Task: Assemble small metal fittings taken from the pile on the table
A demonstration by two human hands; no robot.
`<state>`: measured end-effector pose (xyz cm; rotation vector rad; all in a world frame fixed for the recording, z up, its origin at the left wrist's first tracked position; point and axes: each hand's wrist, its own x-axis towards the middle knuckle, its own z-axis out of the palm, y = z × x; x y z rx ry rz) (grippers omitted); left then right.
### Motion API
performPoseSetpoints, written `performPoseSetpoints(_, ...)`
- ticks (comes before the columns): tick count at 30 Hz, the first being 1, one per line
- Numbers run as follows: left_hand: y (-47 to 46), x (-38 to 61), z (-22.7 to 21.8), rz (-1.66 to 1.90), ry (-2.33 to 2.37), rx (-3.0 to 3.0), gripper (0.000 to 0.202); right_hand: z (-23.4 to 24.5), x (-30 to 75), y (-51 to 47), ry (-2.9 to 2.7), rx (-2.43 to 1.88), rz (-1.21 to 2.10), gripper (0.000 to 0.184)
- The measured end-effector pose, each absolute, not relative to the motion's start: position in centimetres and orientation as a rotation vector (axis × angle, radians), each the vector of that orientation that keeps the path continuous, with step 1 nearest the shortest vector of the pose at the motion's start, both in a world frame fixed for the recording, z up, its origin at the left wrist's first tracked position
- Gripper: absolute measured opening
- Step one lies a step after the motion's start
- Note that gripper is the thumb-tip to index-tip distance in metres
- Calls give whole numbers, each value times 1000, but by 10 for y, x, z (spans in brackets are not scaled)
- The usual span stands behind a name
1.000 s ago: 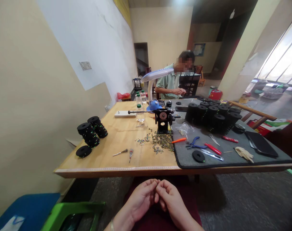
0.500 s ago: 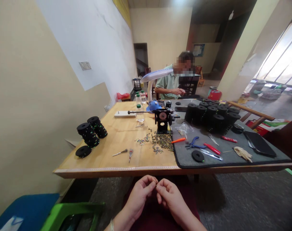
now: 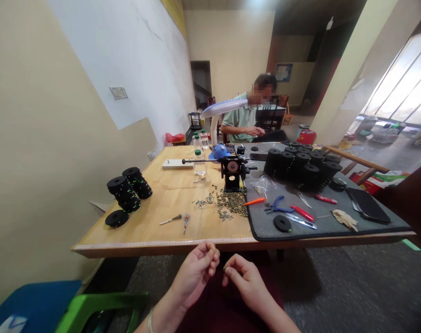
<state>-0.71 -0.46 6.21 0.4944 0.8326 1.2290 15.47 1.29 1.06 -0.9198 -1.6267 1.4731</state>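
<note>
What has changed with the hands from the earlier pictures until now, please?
The left hand has moved up and away from the right hand, toward the table's front edge; the hands no longer touch. The right hand pinches a tiny dark piece. The black spools, blue-handled pliers and seated person stayed as they were.

This seems to be a small bench workshop in a plain plastered room. A long wooden table (image 3: pixel 155 233) holds a small hand-cranked winder (image 3: pixel 233 169), loose metal parts (image 3: pixel 231 203), and, on a grey mat (image 3: pixel 266 229) to the right, black spools (image 3: pixel 302 169) and pliers (image 3: pixel 275 206).
</note>
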Motion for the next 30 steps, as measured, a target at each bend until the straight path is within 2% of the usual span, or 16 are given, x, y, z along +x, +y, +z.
performPoseSetpoints(5, -2, -17, 86, 1282, 706, 369, 29, 0, 160, 20, -1675, -861, 1386, 25)
performPoseSetpoints(11, -3, -22, 100, 1288, 592, 268, 28, -8, 163, 25, -1619, -802, 1441, 26)
performPoseSetpoints(17, 0, -16, 92, 1280, 739, 438, 24, -17, 167, 23, -1635, -882, 1487, 28)
performPoseSetpoints(23, -2, 0, 73, 1205, 996, 841, 21, 4, 170, 21, -1785, -900, 1263, 22)
performPoseSetpoints(25, -5, 5, 68, 1220, 1104, 1032, 19, 15, 166, 21, -1723, -842, 1324, 24)
performPoseSetpoints(30, -11, 4, 61, 1311, 1312, 1394, 15, 23, 146, 19, -1428, -701, 1729, 33)
